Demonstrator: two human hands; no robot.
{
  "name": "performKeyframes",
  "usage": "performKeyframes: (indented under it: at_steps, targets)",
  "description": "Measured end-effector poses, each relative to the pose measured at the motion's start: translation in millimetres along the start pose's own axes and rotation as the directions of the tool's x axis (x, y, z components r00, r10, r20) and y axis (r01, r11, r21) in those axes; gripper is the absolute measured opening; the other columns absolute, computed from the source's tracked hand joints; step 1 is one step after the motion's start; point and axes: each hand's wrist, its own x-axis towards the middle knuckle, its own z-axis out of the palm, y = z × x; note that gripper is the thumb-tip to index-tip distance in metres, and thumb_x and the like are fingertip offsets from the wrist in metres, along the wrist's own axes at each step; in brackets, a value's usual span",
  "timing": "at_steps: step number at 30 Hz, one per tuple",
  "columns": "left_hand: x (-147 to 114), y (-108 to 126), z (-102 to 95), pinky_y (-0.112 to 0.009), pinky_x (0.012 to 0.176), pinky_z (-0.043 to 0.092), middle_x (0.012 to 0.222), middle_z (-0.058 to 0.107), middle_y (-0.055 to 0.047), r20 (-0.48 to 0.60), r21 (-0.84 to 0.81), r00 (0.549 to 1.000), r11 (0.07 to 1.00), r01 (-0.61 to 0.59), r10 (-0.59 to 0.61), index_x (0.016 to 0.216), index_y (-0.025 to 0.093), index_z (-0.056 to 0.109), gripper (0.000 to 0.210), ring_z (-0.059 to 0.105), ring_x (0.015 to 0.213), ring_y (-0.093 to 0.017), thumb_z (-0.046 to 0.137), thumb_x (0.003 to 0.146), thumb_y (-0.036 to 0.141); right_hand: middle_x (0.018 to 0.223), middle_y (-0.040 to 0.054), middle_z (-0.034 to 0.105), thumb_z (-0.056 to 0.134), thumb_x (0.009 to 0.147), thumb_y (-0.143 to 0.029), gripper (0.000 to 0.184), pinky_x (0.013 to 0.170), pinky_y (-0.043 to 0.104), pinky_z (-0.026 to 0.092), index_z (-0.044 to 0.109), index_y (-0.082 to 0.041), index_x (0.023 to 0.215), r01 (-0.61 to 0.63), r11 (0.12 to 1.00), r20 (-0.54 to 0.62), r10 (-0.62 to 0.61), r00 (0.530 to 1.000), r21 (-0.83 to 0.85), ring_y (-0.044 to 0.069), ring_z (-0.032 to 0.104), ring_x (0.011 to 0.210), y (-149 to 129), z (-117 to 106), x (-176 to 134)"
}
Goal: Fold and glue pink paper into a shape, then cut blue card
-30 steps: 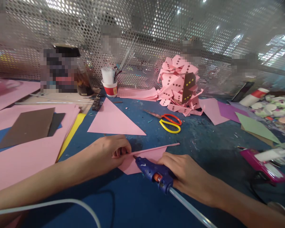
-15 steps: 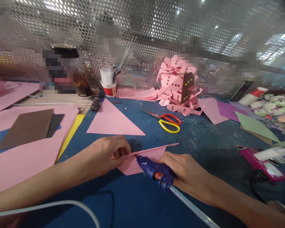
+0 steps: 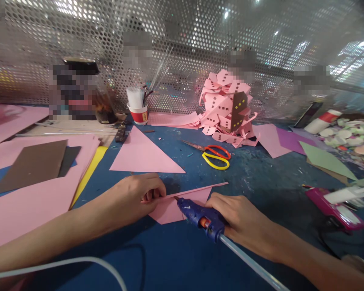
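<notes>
My left hand (image 3: 147, 190) pinches the left end of a folded pink paper (image 3: 166, 212) lying on the blue tabletop. The paper has a narrow strip folded along its far edge, sticking out to the right. My right hand (image 3: 233, 214) is closed around a dark blue glue gun (image 3: 197, 215), with a long clear glue stick (image 3: 251, 262) coming out of its back. The gun's nozzle points at the folded edge, just right of my left fingers. Beyond my left hand lies a flat pink paper triangle (image 3: 144, 155). Scissors (image 3: 215, 157) with red and yellow handles rest partly open behind the folded paper.
Pink sheets (image 3: 42, 206) and a brown card (image 3: 33, 163) lie at left. A paper cup (image 3: 138, 113) stands at the back beside pink strips (image 3: 172, 120) and a dotted pink paper pile (image 3: 221, 107). At right is a magenta device (image 3: 333, 210). A white cable (image 3: 87, 260) crosses the front.
The glue gun's nozzle has shifted slightly to the right along the folded edge, with my right hand. My left hand keeps its pinch on the paper.
</notes>
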Motion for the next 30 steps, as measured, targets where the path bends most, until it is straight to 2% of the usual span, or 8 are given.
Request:
performKeyframes:
  at_steps: [11, 15, 22, 30]
  targets:
    - [-1, 1, -0.1, -0.022, 0.063, 0.045, 0.083, 0.066, 0.001, 0.01, 0.013, 1.0, 1.0, -0.015, 0.015, 0.089, 0.021, 0.07, 0.015, 0.058, 0.067, -0.012, 0.056, 0.087, 0.024, 0.101, 0.0001, 0.067, 0.055, 0.098, -0.019, 0.007, 0.072, 0.026, 0.042, 0.059, -0.022, 0.102, -0.03, 0.999, -0.002, 0.03, 1.0, -0.011, 0.017, 0.066, 0.09, 2, -4, -4]
    - [-2, 2, 0.7, -0.022, 0.061, 0.044, 0.08, 0.064, 0.001, -0.03, 0.035, 0.999, 0.999, -0.032, 0.033, 0.088, 0.02, 0.07, 0.019, 0.056, 0.065, -0.011, 0.051, 0.085, 0.02, 0.099, 0.0007, 0.066, 0.054, 0.098, -0.019, 0.006, 0.071, 0.026, 0.041, 0.058, -0.021, 0.103, -0.045, 0.999, 0.014, 0.046, 0.999, -0.029, 0.018, 0.065, 0.089, 2, -7, -5]
    - [0, -1, -0.5, -0.023, 0.061, 0.045, 0.081, 0.065, 0.0, 0.004, 0.031, 1.0, 1.0, 0.005, -0.005, 0.087, 0.022, 0.07, 0.014, 0.057, 0.065, -0.012, 0.056, 0.085, 0.026, 0.098, 0.001, 0.065, 0.052, 0.098, -0.015, 0.008, 0.07, 0.027, 0.039, 0.057, -0.02, 0.102, -0.038, 0.998, 0.022, 0.039, 0.999, -0.054, 0.017, 0.062, 0.085, 3, -10, -8]
    - [0, 0, -0.8, -0.023, 0.063, 0.045, 0.082, 0.066, 0.0, 0.016, 0.023, 1.0, 1.0, 0.012, -0.012, 0.088, 0.023, 0.07, 0.013, 0.058, 0.067, -0.013, 0.057, 0.086, 0.026, 0.099, 0.0011, 0.064, 0.052, 0.1, -0.02, 0.004, 0.072, 0.028, 0.04, 0.055, -0.02, 0.101, -0.037, 0.997, 0.039, 0.04, 0.998, -0.071, 0.018, 0.062, 0.086, 6, -12, -12]
